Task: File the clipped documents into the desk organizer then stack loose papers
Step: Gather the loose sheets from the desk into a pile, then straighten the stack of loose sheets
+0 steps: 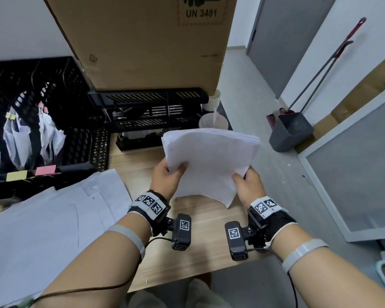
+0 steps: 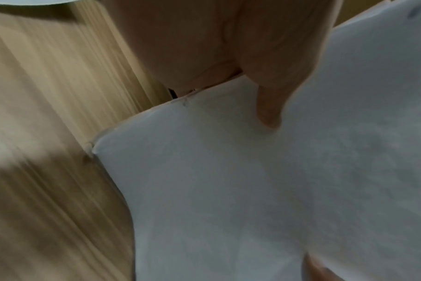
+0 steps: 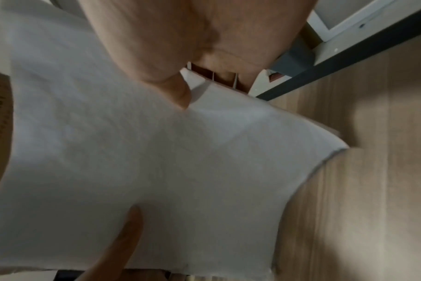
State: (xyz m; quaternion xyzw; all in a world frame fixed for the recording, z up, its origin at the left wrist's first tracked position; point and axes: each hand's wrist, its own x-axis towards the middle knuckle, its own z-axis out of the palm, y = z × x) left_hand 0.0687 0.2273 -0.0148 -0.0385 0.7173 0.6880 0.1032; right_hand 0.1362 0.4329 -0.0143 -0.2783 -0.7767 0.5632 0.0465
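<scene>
Two hands are gripping one stack of loose papers (image 1: 209, 161) above the wooden surface (image 1: 200, 238).
I am seeing the left hand (image 1: 168, 176) and right hand (image 1: 248, 185) each clamped on a side edge, thumbs on top; clipped documents (image 1: 16, 136) are standing in the black mesh organizer (image 1: 76, 90) at far left, more sheets (image 1: 53, 218) lying below it.

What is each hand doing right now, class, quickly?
Left hand: grips the left edge of the paper stack, thumb on top.
Right hand: grips the stack's right edge.
</scene>
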